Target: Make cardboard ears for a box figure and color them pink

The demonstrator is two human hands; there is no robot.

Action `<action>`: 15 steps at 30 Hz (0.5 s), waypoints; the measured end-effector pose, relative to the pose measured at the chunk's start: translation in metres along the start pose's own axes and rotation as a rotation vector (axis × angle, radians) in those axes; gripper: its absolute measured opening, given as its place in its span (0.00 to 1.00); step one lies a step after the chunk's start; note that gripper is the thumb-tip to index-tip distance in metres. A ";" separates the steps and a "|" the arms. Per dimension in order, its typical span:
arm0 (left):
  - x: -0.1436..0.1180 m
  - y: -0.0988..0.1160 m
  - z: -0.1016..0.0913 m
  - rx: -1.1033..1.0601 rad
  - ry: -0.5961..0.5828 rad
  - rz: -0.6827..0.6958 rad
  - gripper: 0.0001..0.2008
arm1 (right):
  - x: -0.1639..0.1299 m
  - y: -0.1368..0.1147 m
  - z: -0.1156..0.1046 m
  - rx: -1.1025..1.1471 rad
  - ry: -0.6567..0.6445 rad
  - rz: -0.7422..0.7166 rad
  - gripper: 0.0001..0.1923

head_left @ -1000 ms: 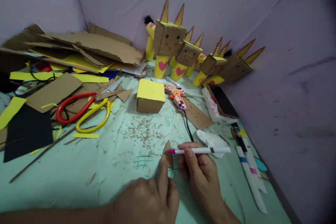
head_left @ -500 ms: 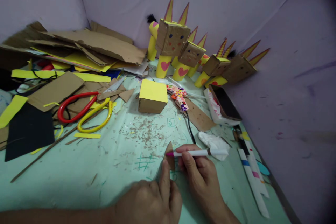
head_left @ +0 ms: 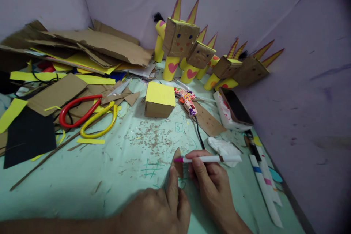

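Between both hands: one small cardboard triangle (head_left: 177, 161), pinned to the desk (head_left: 82, 175) by left hand (head_left: 156, 208) fingertip. Right hand (head_left: 211, 182) clamped on one pink-tipped marker (head_left: 208, 159), tip on the triangle's edge; barely shifted from a second ago, colouring likely ongoing. Beyond: one yellow-topped box (head_left: 159, 99), four cardboard figures (head_left: 179, 40), two scissors (head_left: 87, 115), one glue gun (head_left: 187, 100).
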State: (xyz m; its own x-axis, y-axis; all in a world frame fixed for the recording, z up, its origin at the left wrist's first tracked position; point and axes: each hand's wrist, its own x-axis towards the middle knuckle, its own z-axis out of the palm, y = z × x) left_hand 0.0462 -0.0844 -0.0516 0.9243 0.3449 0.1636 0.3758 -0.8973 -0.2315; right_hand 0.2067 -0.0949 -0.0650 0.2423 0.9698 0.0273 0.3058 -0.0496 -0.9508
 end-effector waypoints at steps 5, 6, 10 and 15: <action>0.000 -0.001 -0.002 0.007 0.012 0.015 0.12 | 0.002 0.000 0.002 -0.013 0.006 -0.010 0.11; 0.001 -0.001 -0.003 0.006 0.002 0.021 0.12 | 0.002 0.001 0.002 -0.009 0.029 0.011 0.11; 0.002 -0.003 -0.003 0.006 -0.013 0.032 0.12 | 0.002 0.003 0.001 0.018 0.069 0.038 0.11; 0.001 -0.001 0.002 0.021 0.029 0.002 0.11 | 0.001 -0.001 0.001 0.017 -0.002 0.010 0.12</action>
State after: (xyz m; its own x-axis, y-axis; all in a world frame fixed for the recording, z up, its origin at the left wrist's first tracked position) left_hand 0.0472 -0.0822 -0.0529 0.9227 0.3352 0.1905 0.3760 -0.8917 -0.2519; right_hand 0.2062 -0.0933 -0.0644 0.2434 0.9698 0.0177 0.2879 -0.0548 -0.9561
